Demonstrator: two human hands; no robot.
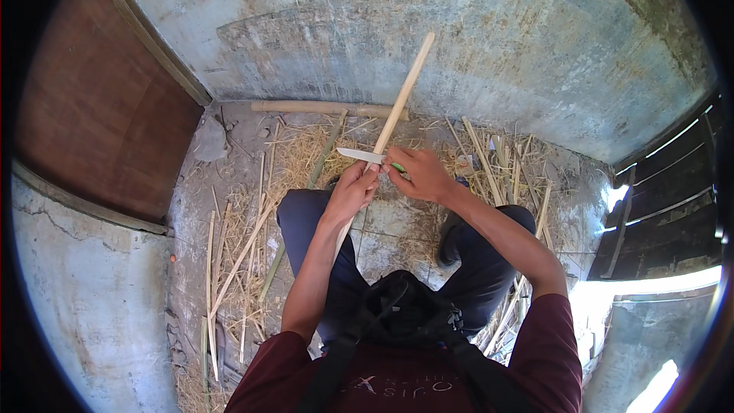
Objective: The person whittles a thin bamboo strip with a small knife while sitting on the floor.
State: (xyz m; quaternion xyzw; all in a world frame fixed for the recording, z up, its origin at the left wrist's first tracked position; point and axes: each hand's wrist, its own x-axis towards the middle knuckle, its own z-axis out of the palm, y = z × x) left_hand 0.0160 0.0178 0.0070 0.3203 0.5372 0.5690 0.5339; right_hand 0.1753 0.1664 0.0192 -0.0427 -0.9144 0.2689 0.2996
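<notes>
A long pale bamboo strip (pixel 407 92) slants up and away from my lap, its far end in front of the stained wall. My left hand (pixel 351 193) is closed round the strip between my knees. Just above that grip, a knife (pixel 361 155) lies across the strip, its blade pointing left. My right hand (pixel 419 173) is wrapped round the knife's green handle (pixel 397 167), close beside the left hand. The strip's lower end passes under my left forearm, where part of it is hidden.
Shavings (pixel 294 154) and loose bamboo strips (pixel 245 260) litter the floor on both sides of my legs. A thick bamboo pole (pixel 329 108) lies along the foot of the wall (pixel 489 53). A brown door panel (pixel 99 99) stands at left, dark slats (pixel 665 191) at right.
</notes>
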